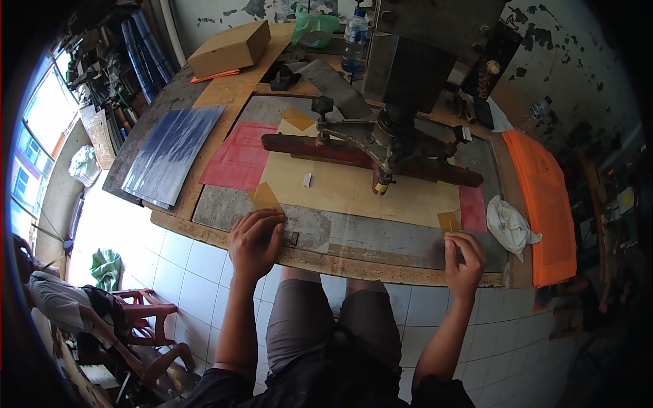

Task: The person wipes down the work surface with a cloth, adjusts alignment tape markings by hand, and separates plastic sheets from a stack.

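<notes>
While I am standing at the worn wooden surface (185, 226), both hands are reaching to the near edge of a smooth, pale yellow sheet (354, 192). It is lying on a scuffed grey metal plate (309, 233), under the dark bar (299, 145) of the press. My left grip (257, 239) is resting by the near left corner, its fingers curling and the thumb standing a little apart; the fingertips are touching the lower end of a left amber strip (267, 197), glossy and see-through, but I cannot tell whether they are pinching it. My right grip (465, 258) is nearly closing, thumb and forefinger coming together at the lower edge of a right amber strip (448, 222); whether the film is caught between them I cannot tell.

The sheet is forming a long rectangle, its long axis running from left to right across me and its right end slanting slightly towards me. The left strip is pointing from the upper left down towards my fingers, while the right one is standing more nearly upright. Matt red panels are flanking the sheet, a broad left panel (238, 156) and a narrower right panel (473, 209). A small white rectangle (307, 180) is lying on the yellow, its long side pointing away from me. Beyond my right hand, a crumpled white cloth (510, 228) is sitting beside folded orange material (544, 204).
</notes>
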Demonstrator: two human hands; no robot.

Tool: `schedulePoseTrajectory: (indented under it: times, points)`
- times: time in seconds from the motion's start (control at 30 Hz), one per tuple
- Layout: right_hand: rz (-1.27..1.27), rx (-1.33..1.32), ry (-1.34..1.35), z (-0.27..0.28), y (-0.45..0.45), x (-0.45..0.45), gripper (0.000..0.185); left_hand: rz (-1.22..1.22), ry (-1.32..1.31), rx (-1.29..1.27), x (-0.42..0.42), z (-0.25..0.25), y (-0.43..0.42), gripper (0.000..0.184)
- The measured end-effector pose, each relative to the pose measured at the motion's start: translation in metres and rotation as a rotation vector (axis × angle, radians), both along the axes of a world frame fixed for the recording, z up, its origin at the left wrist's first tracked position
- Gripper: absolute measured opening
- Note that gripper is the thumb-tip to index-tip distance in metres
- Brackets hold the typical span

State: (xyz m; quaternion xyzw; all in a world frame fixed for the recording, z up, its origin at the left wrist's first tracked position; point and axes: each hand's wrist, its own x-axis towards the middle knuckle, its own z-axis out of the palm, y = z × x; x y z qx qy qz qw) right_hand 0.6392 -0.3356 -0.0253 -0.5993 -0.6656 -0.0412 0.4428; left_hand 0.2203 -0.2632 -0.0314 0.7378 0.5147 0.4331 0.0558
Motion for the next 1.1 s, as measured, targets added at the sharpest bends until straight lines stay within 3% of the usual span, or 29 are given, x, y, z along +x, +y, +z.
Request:
schedulePoseTrajectory:
  times: [1.1]
  points:
    - [-0.002, -0.002, 0.006, -0.0007, -0.0012, -0.0009, 0.006, 0.005, -0.003, 0.039, -0.0018, -0.0042, 0.0008, 0.011]
